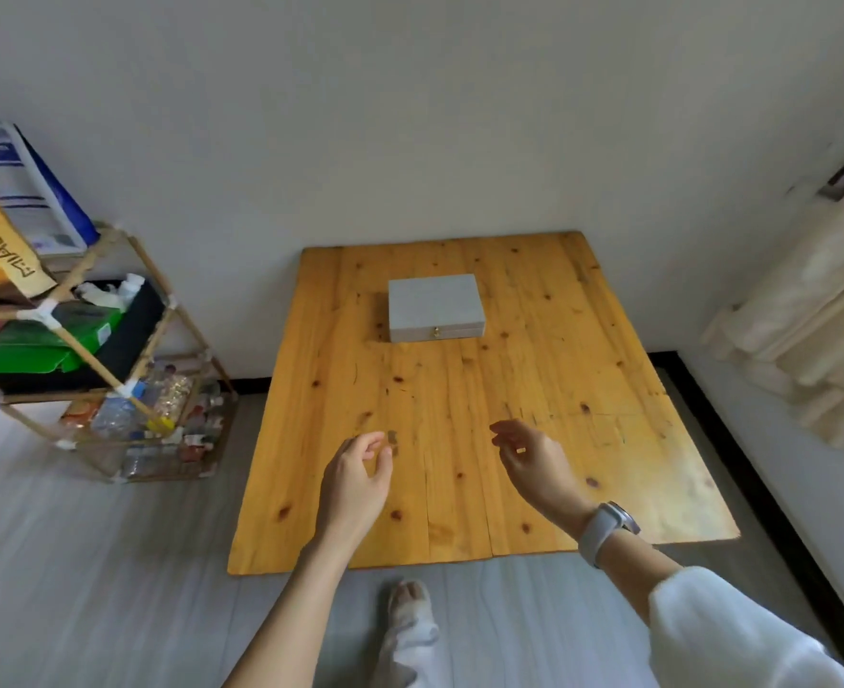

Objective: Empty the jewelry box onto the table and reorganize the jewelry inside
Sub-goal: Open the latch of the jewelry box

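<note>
A pale grey jewelry box (435,306) with a small gold clasp on its front sits closed on the far middle of a low wooden table (464,439). Both hands hover over the near part of the table, well short of the box. My left hand (355,484) is empty, its fingers loosely curled and apart. My right hand (534,464) is also empty with fingers relaxed; a grey watch sits on that wrist. No jewelry shows on the table.
A bamboo shelf rack (107,360) with boxes, bottles and bags stands left of the table. A white wall runs behind the table, and cream fabric (807,330) hangs at the right. My foot (410,603) rests on the grey floor below the table's near edge.
</note>
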